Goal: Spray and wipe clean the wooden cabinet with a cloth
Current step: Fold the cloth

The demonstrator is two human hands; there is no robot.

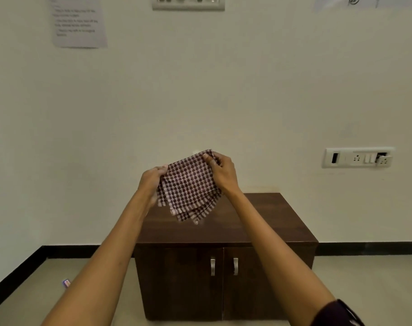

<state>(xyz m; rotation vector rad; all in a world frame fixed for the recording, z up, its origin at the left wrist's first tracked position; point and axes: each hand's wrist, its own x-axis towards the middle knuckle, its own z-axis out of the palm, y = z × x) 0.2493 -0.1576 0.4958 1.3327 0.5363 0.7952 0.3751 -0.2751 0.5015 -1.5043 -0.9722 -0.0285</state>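
Observation:
A dark brown and white checked cloth (188,187), folded in layers, hangs in the air above the dark wooden cabinet (259,222). My left hand (152,178) grips its left edge. At the cloth's upper right corner, my right hand (222,170) pinches the fabric. The cloth's lower fringe dangles just over the cabinet top without clearly touching it. The cabinet is low, with two doors and two metal handles (224,267). No spray bottle shows in the view.
The cabinet stands against a cream wall. A socket panel (358,157) is on the wall to the right, a switch panel (188,2) high up, a paper notice (79,22) at upper left. A small packet (66,283) lies on the floor at left.

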